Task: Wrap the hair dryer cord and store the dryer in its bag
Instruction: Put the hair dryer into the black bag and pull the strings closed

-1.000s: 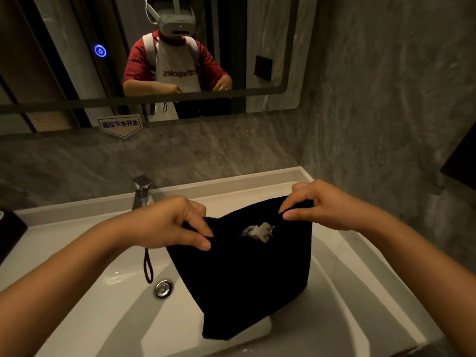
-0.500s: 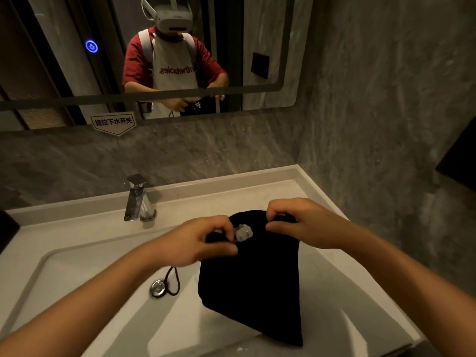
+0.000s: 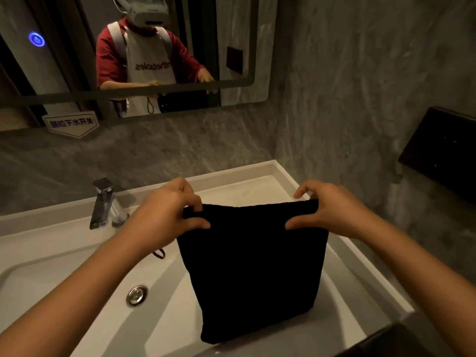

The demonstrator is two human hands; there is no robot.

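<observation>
Bag (image 3: 253,269) of matte black cloth, soft and roughly rectangular, stands upright in the white basin (image 3: 77,287), its bottom edge resting on the sloping right side of the bowl. Left hand (image 3: 164,215) pinches the top left corner between thumb and fingers; right hand (image 3: 332,210) pinches the top right corner likewise; the two hands are held apart, drawing the top hem taut and straight. Hair dryer is not visible; bag contents cannot be determined. Dark cord loop (image 3: 159,253) hangs below the left hand. Round chrome drain (image 3: 136,295) sits at the basin floor, left of the bag. Angular chrome faucet (image 3: 101,203) stands at the far left rim. Wall (image 3: 334,86) is grey and stone-textured, mirror (image 3: 64,60) with rounded corner above
</observation>
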